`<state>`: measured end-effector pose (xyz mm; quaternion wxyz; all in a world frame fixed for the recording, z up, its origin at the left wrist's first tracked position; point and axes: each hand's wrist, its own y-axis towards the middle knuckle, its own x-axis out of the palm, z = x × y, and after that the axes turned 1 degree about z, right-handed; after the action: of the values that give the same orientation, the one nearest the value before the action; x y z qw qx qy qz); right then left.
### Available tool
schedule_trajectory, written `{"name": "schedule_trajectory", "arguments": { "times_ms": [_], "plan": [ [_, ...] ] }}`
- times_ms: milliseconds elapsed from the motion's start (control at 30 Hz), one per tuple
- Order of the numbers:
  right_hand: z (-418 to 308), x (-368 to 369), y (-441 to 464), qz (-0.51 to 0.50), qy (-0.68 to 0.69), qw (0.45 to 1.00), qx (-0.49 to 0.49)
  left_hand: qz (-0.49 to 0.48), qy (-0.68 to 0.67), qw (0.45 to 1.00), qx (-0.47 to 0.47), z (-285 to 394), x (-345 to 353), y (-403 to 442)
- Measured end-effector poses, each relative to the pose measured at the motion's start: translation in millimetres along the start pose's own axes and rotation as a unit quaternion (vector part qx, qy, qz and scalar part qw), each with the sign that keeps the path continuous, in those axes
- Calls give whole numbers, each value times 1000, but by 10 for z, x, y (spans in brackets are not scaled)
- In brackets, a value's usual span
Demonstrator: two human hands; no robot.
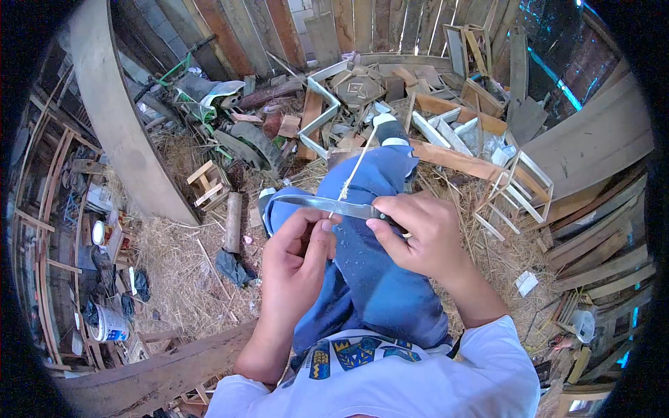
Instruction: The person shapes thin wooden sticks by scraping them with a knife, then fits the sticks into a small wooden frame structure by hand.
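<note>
My right hand [417, 221] is closed around the dark handle of a knife [327, 203]. The blade points left and crosses a thin pale stick [360, 164] just above my left fingers. My left hand [301, 244] pinches the near end of that stick between thumb and fingers. The stick slants up and away over my blue trousers [369, 279], its far end by my shoe [389, 129]. Curled shavings [343, 191] cling to it just beyond the blade. Small pale flecks lie on the trousers.
Straw [188, 272] covers the ground. Broken boards and frames [418, 90] are heaped ahead, with a small white frame [519, 191] at right. A tall plank [118, 104] leans at left, near a white bucket [110, 324]. A wooden beam [153, 362] lies at lower left.
</note>
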<state>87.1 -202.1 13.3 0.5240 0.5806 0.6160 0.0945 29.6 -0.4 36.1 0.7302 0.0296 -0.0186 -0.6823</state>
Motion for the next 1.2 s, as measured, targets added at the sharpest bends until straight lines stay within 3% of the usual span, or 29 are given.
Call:
{"name": "schedule_trajectory", "arguments": {
  "times_ms": [100, 200, 300, 467, 533, 667, 733, 800, 933, 1067, 1133, 1200],
  "plan": [
    [-4, -17, -2, -35, -33, 999, -18, 23, 30, 999, 4, 0, 12, -27],
    [39, 8, 11, 7, -12, 1000, -10, 18, 12, 1000, -19, 25, 8, -56],
    [-40, -18, 22, -53, -21, 997, -46, -3, -22, 999, -27, 17, -20, -65],
    [54, -12, 38, -7, -14, 999, -29, -4, -42, 998, -48, 17, -3, -93],
    [-46, 0, 3, -67, -41, 996, -50, 3, -38, 998, -48, -17, 19, -130],
    [151, -29, 56, 8, -44, 999, -2, -4, -23, 998, -50, -36, -7, -108],
    [50, -74, 46, -3, -62, 998, -9, -2, -25, 998, -49, -58, 10, -127],
    [-47, -90, 24, -88, -59, 993, -47, -4, -24, 999, -47, -60, 10, -116],
    [229, -80, 62, 14, -40, 999, 5, -5, -15, 999, -36, -59, 9, -137],
    [82, -109, 3, -56, -35, 998, -16, 1, -9, 999, -49, -30, -1, -153],
    [308, -110, 81, 33, -15, 999, 37, 2, -4, 998, -56, -33, -23, -169],
    [263, -134, 64, 4, -12, 1000, 26, 7, 0, 998, -57, -41, -18, -165]
  ]
}}
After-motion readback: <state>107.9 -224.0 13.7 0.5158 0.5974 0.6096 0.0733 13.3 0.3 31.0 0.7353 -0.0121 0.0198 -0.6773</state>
